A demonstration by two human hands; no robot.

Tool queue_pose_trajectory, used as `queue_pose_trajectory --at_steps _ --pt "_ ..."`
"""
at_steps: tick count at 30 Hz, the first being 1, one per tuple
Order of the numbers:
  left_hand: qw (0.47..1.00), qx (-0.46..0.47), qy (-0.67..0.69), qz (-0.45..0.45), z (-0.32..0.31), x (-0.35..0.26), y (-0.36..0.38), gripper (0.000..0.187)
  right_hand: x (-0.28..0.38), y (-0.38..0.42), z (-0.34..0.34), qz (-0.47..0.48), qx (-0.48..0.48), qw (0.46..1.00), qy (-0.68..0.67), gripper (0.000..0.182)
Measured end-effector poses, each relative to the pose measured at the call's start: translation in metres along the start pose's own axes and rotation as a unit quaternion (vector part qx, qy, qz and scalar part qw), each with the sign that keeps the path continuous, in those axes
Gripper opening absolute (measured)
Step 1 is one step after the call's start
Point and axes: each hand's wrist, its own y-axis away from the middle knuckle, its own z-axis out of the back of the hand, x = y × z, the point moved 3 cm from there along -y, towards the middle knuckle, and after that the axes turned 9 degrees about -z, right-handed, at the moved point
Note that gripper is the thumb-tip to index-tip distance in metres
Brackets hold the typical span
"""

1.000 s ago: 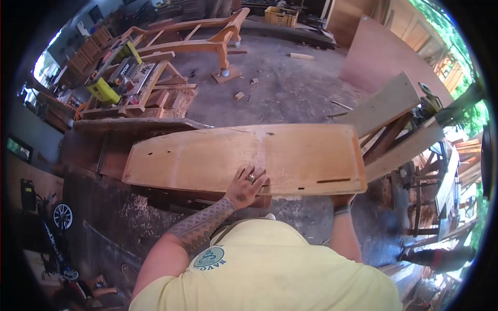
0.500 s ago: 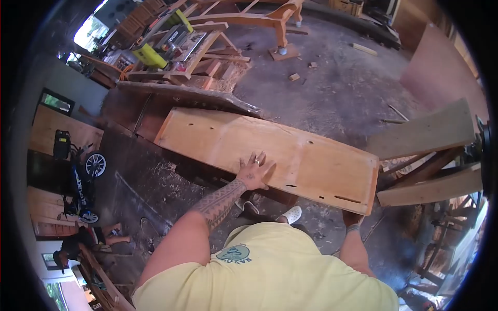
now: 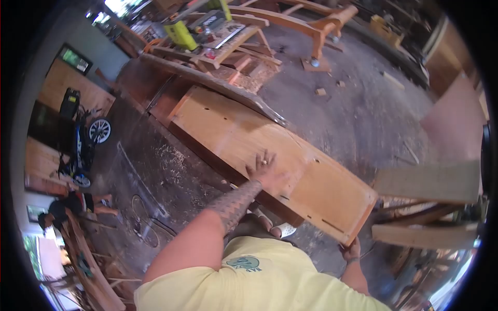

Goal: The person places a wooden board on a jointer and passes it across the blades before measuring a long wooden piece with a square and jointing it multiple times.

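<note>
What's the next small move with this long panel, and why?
I'd ease the panel's right end slightly toward the body: its far corner looks very close to the pale plank in this view. The right hand grips the near corner, and the left hand lies spread on top, so it could probably steady the turn.

A slab (image 3: 228, 89) blocks the far left side of my panel (image 3: 316, 186); planks (image 3: 428, 181) stand near its right end; between them I can pass over open floor (image 3: 363, 124).
</note>
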Motion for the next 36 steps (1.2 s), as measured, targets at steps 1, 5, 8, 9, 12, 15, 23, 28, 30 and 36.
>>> queue_pose_trajectory --at_steps 1,5,8,9,12,15,23,28,30,36 --pt "0.998 -0.033 0.034 0.029 -0.004 -0.004 -0.006 0.114 0.022 -0.002 -0.002 0.074 -0.044 0.996 -0.004 0.064" --pt "0.995 -0.052 0.006 0.086 0.015 -0.03 -0.001 0.108 0.092 0.008 -0.096 0.184 0.057 0.981 -0.019 0.066" --pt "0.995 -0.069 0.011 0.07 0.014 -0.021 -0.006 0.107 0.095 -0.012 -0.088 0.255 -0.115 0.944 0.175 0.055" --pt "0.995 -0.073 0.009 0.065 0.018 -0.019 -0.008 0.107 0.094 -0.012 -0.09 0.259 -0.129 0.934 0.207 0.053" --pt "0.994 -0.083 -0.005 0.063 0.021 -0.006 -0.003 0.105 0.084 0.006 -0.124 0.292 -0.125 0.919 0.235 0.05" --pt "0.992 -0.109 -0.022 0.063 0.029 0.012 -0.01 0.106 0.083 -0.01 -0.123 0.285 -0.087 0.912 0.282 0.051" --pt "0.975 -0.208 -0.035 0.075 0.041 0.071 -0.031 0.107 0.153 0.035 -0.254 0.403 -0.049 0.284 0.869 0.125" --pt "0.969 -0.232 -0.03 0.079 0.048 0.091 -0.037 0.106 0.143 -0.02 -0.352 0.452 0.173 0.134 0.865 0.112" --pt "0.966 -0.243 -0.032 0.086 0.058 0.101 -0.039 0.104 0.133 -0.03 -0.386 0.46 0.191 0.12 0.859 0.117" --pt "0.943 -0.242 0.097 0.208 0.036 0.053 -0.054 0.102 0.118 -0.035 -0.425 0.459 0.184 0.111 0.862 0.124"
